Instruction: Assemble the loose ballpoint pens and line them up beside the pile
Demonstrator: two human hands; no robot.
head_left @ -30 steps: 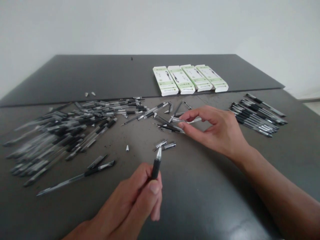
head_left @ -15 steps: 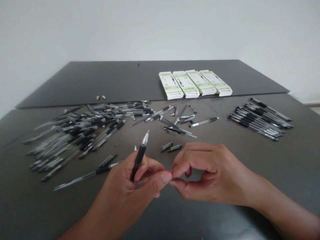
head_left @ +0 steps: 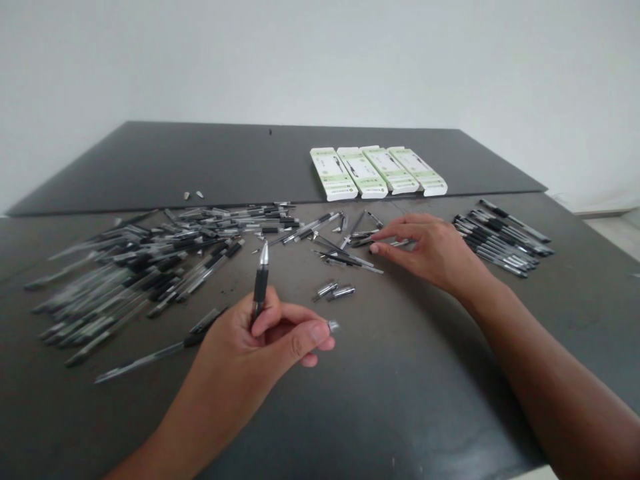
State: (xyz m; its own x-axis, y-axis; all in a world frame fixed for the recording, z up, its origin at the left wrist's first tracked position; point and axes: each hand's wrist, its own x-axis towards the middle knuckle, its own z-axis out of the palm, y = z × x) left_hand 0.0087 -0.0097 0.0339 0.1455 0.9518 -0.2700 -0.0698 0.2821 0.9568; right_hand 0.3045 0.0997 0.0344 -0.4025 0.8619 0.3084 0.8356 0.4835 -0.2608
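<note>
My left hand point(head_left: 265, 337) is closed around a black-grip pen point(head_left: 260, 283) and holds it upright, silver tip up. A small silver piece point(head_left: 333, 326) sits at this hand's fingertips. My right hand point(head_left: 433, 250) reaches out across the dark table point(head_left: 400, 387) to a scatter of loose pens and refills point(head_left: 345, 250). Its thumb and forefinger pinch a thin clear pen point(head_left: 400, 243) that lies on the table. Two small pen caps point(head_left: 335, 291) lie between my hands.
A big loose heap of pens point(head_left: 150, 260) covers the left of the table. One pen point(head_left: 160, 350) lies apart, near my left wrist. A neat row of pens point(head_left: 505, 239) lies at the right. Several white-and-green boxes point(head_left: 375, 172) stand behind, and two tiny tips point(head_left: 193, 195) at the back left.
My right hand left my left hand's fingertips and went back out to the loose pens in the middle. My left hand kept its pen and turned it more upright.
</note>
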